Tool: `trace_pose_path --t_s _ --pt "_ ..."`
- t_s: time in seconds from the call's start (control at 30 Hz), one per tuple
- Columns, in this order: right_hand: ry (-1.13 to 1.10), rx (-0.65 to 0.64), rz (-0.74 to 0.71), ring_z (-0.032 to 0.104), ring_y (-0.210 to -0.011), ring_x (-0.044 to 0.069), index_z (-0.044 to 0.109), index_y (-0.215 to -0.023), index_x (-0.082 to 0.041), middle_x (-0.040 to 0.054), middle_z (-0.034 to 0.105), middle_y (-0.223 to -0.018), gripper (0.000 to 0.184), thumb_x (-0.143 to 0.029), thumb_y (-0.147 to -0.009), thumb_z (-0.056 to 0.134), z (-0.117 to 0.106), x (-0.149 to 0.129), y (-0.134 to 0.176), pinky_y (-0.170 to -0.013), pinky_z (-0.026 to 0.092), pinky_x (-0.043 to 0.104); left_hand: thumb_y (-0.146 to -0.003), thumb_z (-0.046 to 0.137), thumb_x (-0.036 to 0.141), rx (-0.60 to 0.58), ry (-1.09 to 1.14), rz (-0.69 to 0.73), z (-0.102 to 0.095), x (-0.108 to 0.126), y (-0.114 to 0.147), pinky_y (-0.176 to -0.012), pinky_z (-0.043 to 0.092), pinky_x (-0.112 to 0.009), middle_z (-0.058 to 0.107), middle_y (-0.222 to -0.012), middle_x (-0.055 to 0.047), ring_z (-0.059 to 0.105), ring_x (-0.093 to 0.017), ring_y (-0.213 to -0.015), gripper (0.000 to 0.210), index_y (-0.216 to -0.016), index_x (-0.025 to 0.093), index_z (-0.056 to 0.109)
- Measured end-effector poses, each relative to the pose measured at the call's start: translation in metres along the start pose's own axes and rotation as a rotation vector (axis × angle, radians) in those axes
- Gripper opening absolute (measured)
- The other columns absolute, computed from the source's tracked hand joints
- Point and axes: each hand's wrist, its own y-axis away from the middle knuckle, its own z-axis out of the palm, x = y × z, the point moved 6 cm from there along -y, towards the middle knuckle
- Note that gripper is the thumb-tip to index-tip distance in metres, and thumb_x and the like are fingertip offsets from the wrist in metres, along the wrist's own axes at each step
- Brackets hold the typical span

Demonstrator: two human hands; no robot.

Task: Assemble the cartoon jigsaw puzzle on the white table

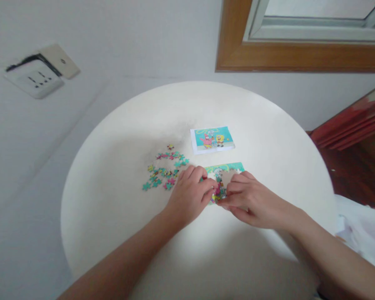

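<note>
A partly assembled jigsaw puzzle (pixel 218 171) with a turquoise cartoon scene lies on the white table. My left hand (pixel 192 189) is closed over its left side, its fingers bent and the fingertips pressed against the pieces. From the right, my right hand (pixel 248 198) is also closed, with thumb and fingers gathered at the puzzle's lower middle. Both hands hide much of the puzzle, and any single piece between the fingertips is too small to make out. Left of my left hand lie several loose puzzle pieces (pixel 156 182) in green, pink and yellow.
Behind the puzzle rests a reference picture (pixel 214 139) of the cartoon figures. The round white table (pixel 112 137) stands close to a pale wall with a socket (pixel 36 79) and a wood-framed window (pixel 234 58). White material (pixel 362 225) lies beyond the right edge.
</note>
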Motion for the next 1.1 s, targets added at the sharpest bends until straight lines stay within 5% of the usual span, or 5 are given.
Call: trace_pose_path --t_s 0.4,0.7,0.87,1.1 --pt "0.077 0.067 0.065 0.054 -0.081 0.020 0.070 -0.107 -0.026 0.0055 0.064 -0.079 0.024 -0.022 -0.092 0.053 0.006 0.016 0.003 -0.075 0.034 0.035 -0.089 0.058 0.027 0.028 0.083 -0.008 0.000 0.003 0.003 -0.089 0.039 -0.039 0.053 -0.099 -0.005 0.048 -0.023 -0.100 0.012 -0.093 0.024 0.069" --pt "0.079 0.076 0.077 0.054 -0.081 0.019 0.069 -0.109 -0.026 0.0053 0.063 -0.081 0.025 -0.025 -0.094 0.049 0.007 0.020 0.004 -0.073 0.034 0.036 -0.092 0.048 0.019 0.213 0.013 -0.170 -0.063 -0.061 0.012 -0.083 0.044 -0.031 0.061 -0.087 -0.004 0.056 -0.017 -0.086 0.021 -0.099 0.019 0.069" --pt "0.085 0.078 0.102 0.055 -0.080 0.020 0.069 -0.109 -0.024 0.0053 0.063 -0.079 0.026 -0.026 -0.095 0.047 0.004 0.019 0.006 -0.072 0.035 0.036 -0.083 0.054 0.015 -0.053 -0.167 -0.251 -0.077 -0.090 0.028 -0.072 0.041 -0.028 0.063 -0.082 -0.003 0.057 -0.018 -0.079 0.019 -0.089 0.021 0.071" --pt "0.067 0.105 0.068 0.056 -0.078 0.020 0.069 -0.107 -0.023 0.0049 0.063 -0.079 0.024 -0.023 -0.094 0.049 0.006 0.022 0.007 -0.072 0.035 0.036 -0.081 0.055 0.020 -0.302 -0.092 -0.276 -0.066 -0.090 0.041 -0.070 0.040 -0.028 0.066 -0.084 -0.001 0.059 -0.017 -0.078 0.020 -0.092 0.024 0.071"
